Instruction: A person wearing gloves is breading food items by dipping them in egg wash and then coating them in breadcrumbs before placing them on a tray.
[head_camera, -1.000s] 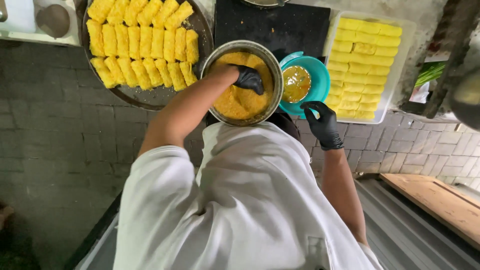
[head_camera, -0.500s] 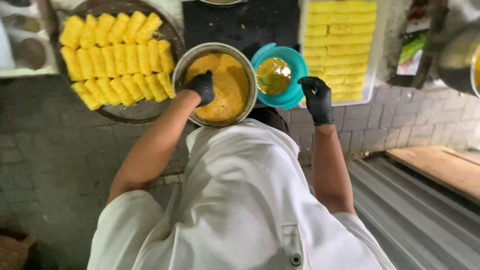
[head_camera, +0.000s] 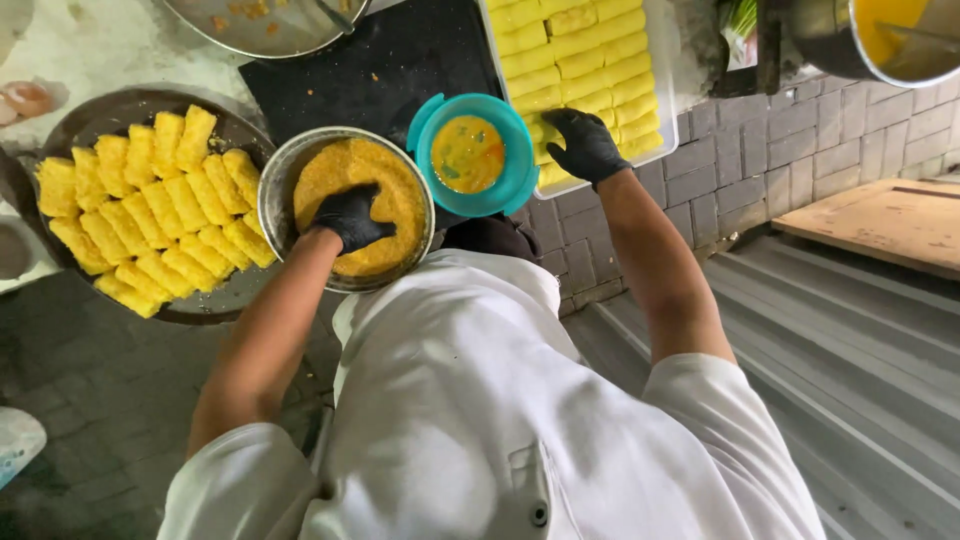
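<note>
My left hand (head_camera: 350, 215), in a black glove, presses fingers-down into the orange crumbs of a round metal bowl (head_camera: 283, 180); what lies under the fingers is hidden. My right hand (head_camera: 585, 143), also in a black glove, rests at the near left corner of a white tray (head_camera: 665, 95) of pale yellow rolls, its fingers curled over one roll (head_camera: 552, 172). Between the two hands stands a teal bowl (head_camera: 505, 175) of yellow liquid.
A dark round tray (head_camera: 215, 295) on the left carries several rows of crumb-coated rolls. A black board (head_camera: 370, 70) lies behind the bowls, with a metal pan (head_camera: 230, 35) beyond it. A pot of yellow liquid (head_camera: 880, 40) stands at the top right, above a wooden board (head_camera: 880, 220).
My right hand has moved from beside the teal bowl onto the corner of the white tray. My left hand stays in the crumb bowl. The camera view has shifted.
</note>
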